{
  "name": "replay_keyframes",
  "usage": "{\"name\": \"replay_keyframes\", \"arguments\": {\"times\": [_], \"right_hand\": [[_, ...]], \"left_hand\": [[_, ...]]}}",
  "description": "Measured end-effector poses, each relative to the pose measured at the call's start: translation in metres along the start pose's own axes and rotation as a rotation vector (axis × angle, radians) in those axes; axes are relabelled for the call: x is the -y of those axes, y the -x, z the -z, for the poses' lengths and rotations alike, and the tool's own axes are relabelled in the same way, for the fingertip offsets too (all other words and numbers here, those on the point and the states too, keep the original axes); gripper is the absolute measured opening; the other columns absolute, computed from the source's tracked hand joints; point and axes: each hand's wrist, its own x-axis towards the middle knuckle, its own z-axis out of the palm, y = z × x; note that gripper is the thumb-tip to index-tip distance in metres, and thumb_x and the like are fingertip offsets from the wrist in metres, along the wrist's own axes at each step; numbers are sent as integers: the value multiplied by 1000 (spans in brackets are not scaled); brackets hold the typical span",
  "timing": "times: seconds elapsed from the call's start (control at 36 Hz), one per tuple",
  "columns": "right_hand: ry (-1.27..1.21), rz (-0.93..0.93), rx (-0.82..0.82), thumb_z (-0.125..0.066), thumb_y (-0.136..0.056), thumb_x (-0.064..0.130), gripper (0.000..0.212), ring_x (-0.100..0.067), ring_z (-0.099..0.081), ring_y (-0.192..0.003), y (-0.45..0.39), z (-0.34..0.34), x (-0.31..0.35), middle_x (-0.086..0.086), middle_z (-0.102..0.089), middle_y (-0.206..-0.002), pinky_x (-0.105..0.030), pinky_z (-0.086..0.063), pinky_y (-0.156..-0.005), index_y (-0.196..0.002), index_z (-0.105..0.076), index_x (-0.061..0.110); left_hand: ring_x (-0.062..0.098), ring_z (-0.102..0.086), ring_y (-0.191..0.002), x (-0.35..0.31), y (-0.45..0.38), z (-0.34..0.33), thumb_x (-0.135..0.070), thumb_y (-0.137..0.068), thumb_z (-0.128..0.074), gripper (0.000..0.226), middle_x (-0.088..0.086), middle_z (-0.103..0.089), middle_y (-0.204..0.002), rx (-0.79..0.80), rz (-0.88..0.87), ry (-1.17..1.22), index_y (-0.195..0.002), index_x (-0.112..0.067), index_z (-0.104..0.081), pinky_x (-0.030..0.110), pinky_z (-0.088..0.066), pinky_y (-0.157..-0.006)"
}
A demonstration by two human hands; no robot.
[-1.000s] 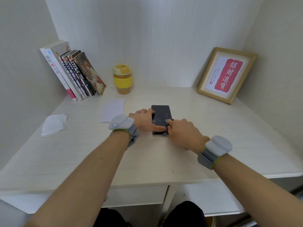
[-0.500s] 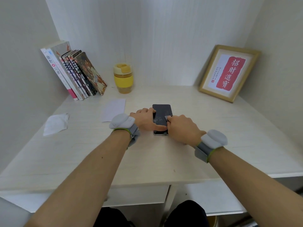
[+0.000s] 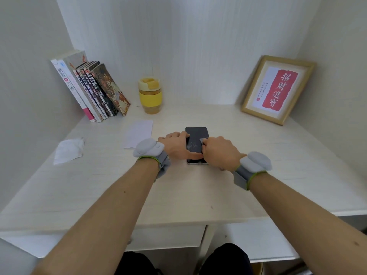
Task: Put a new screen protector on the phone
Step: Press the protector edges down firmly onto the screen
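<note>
Right now the phone [image 3: 197,144] is lying flat, screen up, near the middle of the pale desk [image 3: 278,167], its long side running away from the person and its near end showing a thin metallic edge. Pale smudges or bubbles are showing on the dark glass around its middle. The left hand [image 3: 176,144] is resting on the phone's left side, fingers draped over the left edge and onto the glass, while the thumb is stretching across the lower part of the screen toward the other hand; this hand is pressing rather than gripping. The right hand [image 3: 218,152] is sitting on the phone's right side with its fingers curled, pinching a small pale grey piece [image 3: 203,140] against the screen; whether that piece is a cloth, a tab or a card is too small to tell. Both wrists are wearing grey bands with a rounded pod on top. Left of the phone a white paper sheet [image 3: 139,132] is lying flat, and farther left a crumpled white wipe [image 3: 68,150] is sitting near the wall. At the back, a row of books [image 3: 93,90] is leaning against the left wall, a yellow lidded cup [image 3: 150,95] is standing beside them, and a wooden picture frame [image 3: 278,89] with red calligraphy is propped in the right corner.
</note>
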Motion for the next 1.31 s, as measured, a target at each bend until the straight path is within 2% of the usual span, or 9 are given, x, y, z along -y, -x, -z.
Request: {"name": "replay_keyframes", "arguments": {"times": [0.11,0.28,0.5,0.64,0.83,1.0,1.06,1.17,1.31], "right_hand": [[-9,-7,12,-39,-93,19,23,-30,-54,-78,0,-1,1,-10,-60,-100,-32,-44,-64,-104,-59,15],[-24,-8,33,-37,-94,17,20,-25,-54,-66,20,1,0,-6,-56,-87,-26,-40,-45,-91,-57,18],[-12,-14,51,-40,-97,25,17,-28,-53,-80,-8,4,4,-8,-54,-94,-31,-41,-66,-99,-54,16],[-19,26,58,-36,-96,24,16,-28,-54,-76,1,-1,-1,-6,-56,-90,-29,-34,-52,-90,-51,23],[-10,53,80,-35,-96,20,27,-27,-54,-73,16,-2,-5,-6,-58,-94,-28,-37,-49,-109,-58,25],[-9,-7,111,-36,-96,23,43,-32,-54,-88,-1,2,3,-10,-57,-116,-32,-44,-65,-137,-44,31],[-4,0,120,-35,-97,24,42,-32,-54,-91,-1,4,3,-11,-57,-120,-33,-44,-67,-137,-43,32],[-21,26,151,-30,-100,23,34,-23,-50,-68,15,12,-1,-4,-55,-98,-27,-42,-50,-128,-50,28],[-25,32,163,-28,-101,27,35,-19,-48,-58,37,12,-3,-3,-53,-94,-24,-42,-44,-127,-50,35]], "left_hand": [[24,-32,-137,0,1,-1,-76,-74,-56,98,2,-30,-151,-9,-3,3,-148,-23,-20,43,-28,-108],[25,-31,-138,1,0,0,-76,-74,-54,98,2,-29,-152,3,-4,-1,-149,-24,-19,44,-27,-109],[23,-30,-138,2,-2,-2,-76,-73,-55,98,1,-29,-151,-5,-10,1,-148,-24,-20,44,-25,-111],[23,-31,-138,3,-2,-3,-76,-73,-55,97,1,-30,-151,-22,-17,2,-148,-25,-21,43,-25,-110],[24,-30,-138,2,-1,-1,-77,-74,-53,97,2,-29,-152,-12,-18,-1,-148,-24,-19,44,-25,-109],[24,-30,-138,2,0,-2,-76,-74,-54,97,2,-29,-151,-12,-18,-6,-148,-24,-19,44,-25,-110],[24,-31,-138,2,1,-1,-76,-74,-54,97,2,-30,-151,-9,-16,-2,-148,-24,-19,43,-25,-109],[25,-31,-138,2,0,-1,-78,-73,-53,98,2,-30,-151,-5,-9,-6,-148,-24,-20,44,-25,-109],[25,-30,-138,2,1,-2,-79,-73,-52,99,2,-29,-152,-6,-6,-10,-149,-24,-19,44,-25,-110]]}}
